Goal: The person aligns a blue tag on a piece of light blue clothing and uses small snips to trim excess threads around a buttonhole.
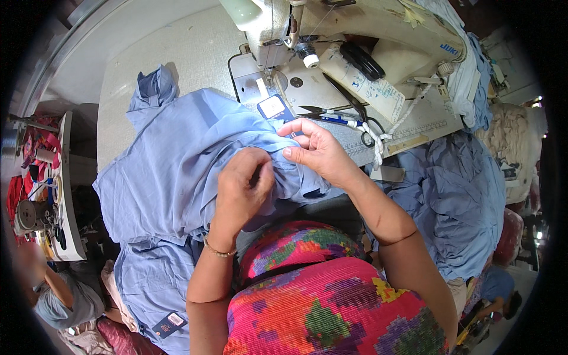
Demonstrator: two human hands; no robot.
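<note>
A light blue garment [171,165] is spread over the sewing table and hangs down toward my lap. My left hand [245,186] is closed on a bunched fold of it near the middle. My right hand [316,151] pinches the cloth's edge just to the right, fingers curled, close to a small dark blue label with a white patch [273,108]. Behind both hands stands a cream sewing machine [331,29]; its needle area [271,74] is a little beyond the label.
Black-handled scissors [349,106] and a knotted white cord [378,139] lie on the machine bed. More blue cloth [455,195] is piled at right. Another person [59,296] sits at lower left beside a white bench with spools [41,195].
</note>
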